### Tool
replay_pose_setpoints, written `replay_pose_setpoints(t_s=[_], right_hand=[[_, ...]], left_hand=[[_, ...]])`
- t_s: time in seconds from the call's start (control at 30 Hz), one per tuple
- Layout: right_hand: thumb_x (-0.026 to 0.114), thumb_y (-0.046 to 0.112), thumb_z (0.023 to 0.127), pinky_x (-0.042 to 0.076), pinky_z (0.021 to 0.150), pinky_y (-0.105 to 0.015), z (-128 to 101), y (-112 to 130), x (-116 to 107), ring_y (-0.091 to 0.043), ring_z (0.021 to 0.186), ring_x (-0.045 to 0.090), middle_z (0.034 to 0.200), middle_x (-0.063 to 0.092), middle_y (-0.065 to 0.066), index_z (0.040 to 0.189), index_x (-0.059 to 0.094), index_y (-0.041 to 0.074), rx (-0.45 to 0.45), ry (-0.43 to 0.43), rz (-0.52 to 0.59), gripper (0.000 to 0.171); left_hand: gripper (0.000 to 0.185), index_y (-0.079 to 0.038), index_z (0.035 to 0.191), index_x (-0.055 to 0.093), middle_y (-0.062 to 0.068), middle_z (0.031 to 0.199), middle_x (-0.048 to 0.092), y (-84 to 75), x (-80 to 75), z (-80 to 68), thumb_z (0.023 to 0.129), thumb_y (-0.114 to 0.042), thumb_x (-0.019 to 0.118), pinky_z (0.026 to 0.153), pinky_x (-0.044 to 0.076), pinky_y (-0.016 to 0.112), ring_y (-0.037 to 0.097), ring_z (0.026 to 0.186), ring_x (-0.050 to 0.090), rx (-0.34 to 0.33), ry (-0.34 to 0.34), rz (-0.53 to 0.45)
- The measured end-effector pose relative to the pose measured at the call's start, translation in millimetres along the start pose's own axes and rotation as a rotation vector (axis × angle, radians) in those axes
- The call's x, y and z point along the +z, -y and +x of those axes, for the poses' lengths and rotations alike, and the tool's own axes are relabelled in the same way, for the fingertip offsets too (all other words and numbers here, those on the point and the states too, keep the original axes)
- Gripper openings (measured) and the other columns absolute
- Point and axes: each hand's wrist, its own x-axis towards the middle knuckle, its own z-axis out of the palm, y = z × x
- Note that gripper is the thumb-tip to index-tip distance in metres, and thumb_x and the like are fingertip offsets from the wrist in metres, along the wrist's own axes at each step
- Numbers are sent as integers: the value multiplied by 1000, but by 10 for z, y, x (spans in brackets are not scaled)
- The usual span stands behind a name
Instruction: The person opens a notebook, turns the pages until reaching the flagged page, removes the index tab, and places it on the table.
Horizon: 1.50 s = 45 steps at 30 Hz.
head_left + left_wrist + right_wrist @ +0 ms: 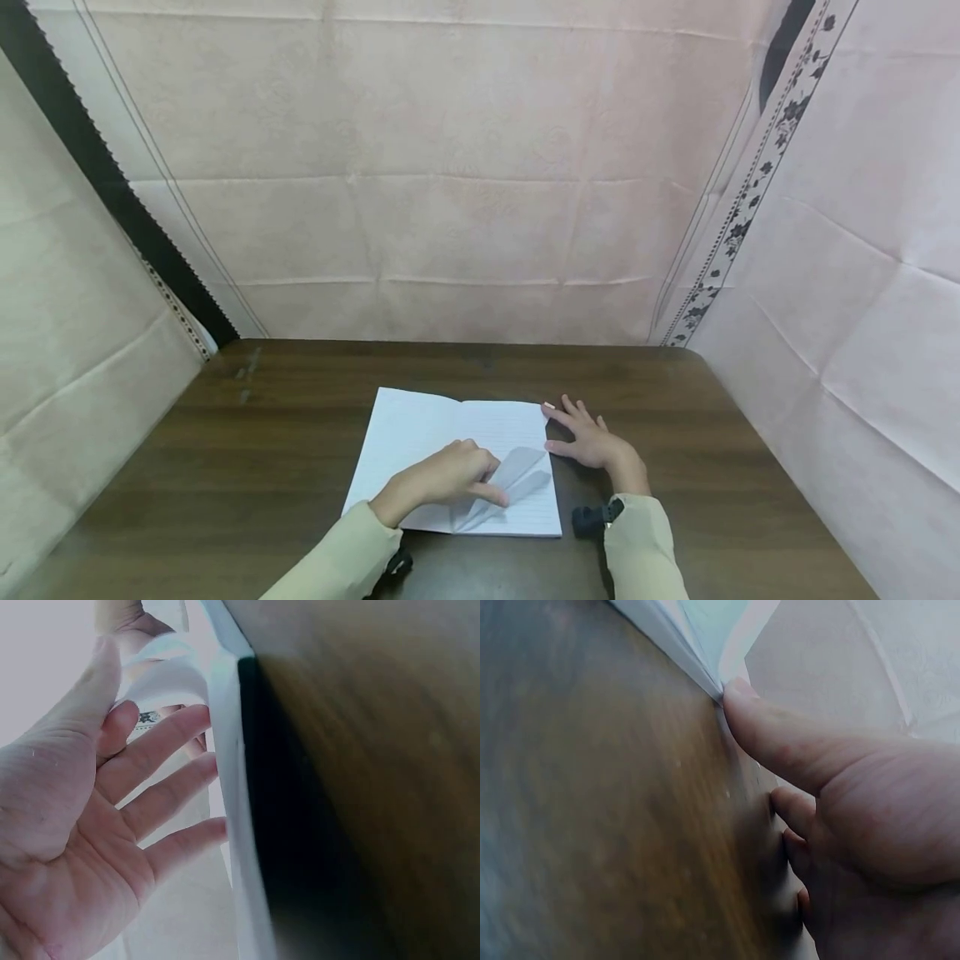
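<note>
An open notebook [420,425] with white ruled pages lies on the table. My left hand [453,475] is over its middle, pinching a lifted page [519,471] between thumb and index finger. That page [169,679] bends in a curve in the left wrist view, while the other fingers of the left hand [112,817] stretch toward the paper. At the notebook's right edge is my right hand [592,442], fingers spread on the table. In the right wrist view, the thumb of the right hand [855,795] touches the edge of the notebook's pages [675,637].
The brown wooden table [225,467] extends around the notebook on all sides. Pale creased cloth [465,225] hangs behind it, with further cloth panels at left and right [862,292]. Dark wrist devices [592,521] sit at both sleeves.
</note>
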Motion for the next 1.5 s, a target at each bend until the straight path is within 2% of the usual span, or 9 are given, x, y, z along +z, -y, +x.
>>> replay_pose_setpoints(t_s=[0.33, 0.5, 0.7, 0.9, 1.03, 1.1, 1.2, 1.37, 1.5], right_hand=[[61, 45, 97, -3, 112, -69, -15, -8, 3, -45, 150, -3, 165, 7, -22, 158, 33, 19, -5, 3, 34, 72], [58, 46, 98, -3, 111, -70, -10, -27, 19, -46, 149, -1, 164, 9, -23, 157, 33, 16, -16, -9, 54, 70], [63, 50, 94, -4, 112, -69, -1, -27, 25, -44, 150, -2, 164, 9, -22, 158, 32, 18, -7, -10, 68, 77], [68, 51, 89, -3, 111, -70, 0, -13, 29, -46, 149, -3, 164, 7, -24, 158, 31, 18, -8, 1, 46, 85], [70, 50, 88, -4, 111, -70, -10, -4, 30, -46, 149, -5, 164, 6, -24, 158, 31, 18, -9, 9, 60, 86], [70, 50, 88, -5, 111, -70, -10, -6, 26, -46, 149, -6, 164, 5, -23, 159, 30, 19, -14, 10, 64, 87], [70, 50, 88, -4, 111, -70, -9, -18, 22, -46, 149, -5, 164, 5, -24, 159, 29, 18, -22, 2, 60, 88], [71, 49, 88, -4, 110, -71, -24, -15, 18, -47, 149, -5, 164, 5, -24, 159, 29, 17, -28, 2, 64, 88], [71, 50, 87, -4, 111, -70, -18, -22, 33, -47, 149, -5, 165, 5, -23, 159, 29, 18, -24, -4, 53, 89]], left_hand=[[33, -19, 68, 62, -15, 57, 45, 51, -6, -3, 92, -40, 70, 51, 31, 17, 0, 52, 36, -8, -19, -41], [27, -19, 72, 51, -11, 58, 45, 87, -26, 0, 91, -21, 70, 52, 31, 18, 1, 53, 38, -2, -100, -6], [18, -13, 99, 56, -10, 67, 49, 99, -148, -51, 86, -10, 68, 54, 35, 20, 2, 57, 40, -15, -188, -20], [57, -21, 140, 48, -6, 66, 55, 132, -371, -155, 88, -17, 68, 64, 43, 27, 9, 69, 54, -63, -219, -63], [82, -33, 157, 27, -5, 77, 64, 209, -525, -270, 89, -16, 70, 74, 46, 33, 9, 76, 55, -41, -164, -101], [86, -36, 158, 26, -3, 104, 69, 264, -588, -329, 89, -14, 71, 79, 47, 34, 8, 77, 54, -2, -105, -110], [81, -36, 156, 34, -7, 145, 52, 349, -660, -408, 89, -11, 73, 94, 43, 34, 5, 95, 55, 49, 3, -126], [74, -36, 150, 46, -13, 150, 45, 508, -742, -527, 88, -7, 73, 108, 37, 37, 9, 132, 44, 45, 134, -205], [66, -36, 146, 50, -14, 149, 46, 650, -794, -645, 87, -17, 75, 110, 34, 42, 12, 136, 41, -27, 166, -261]])
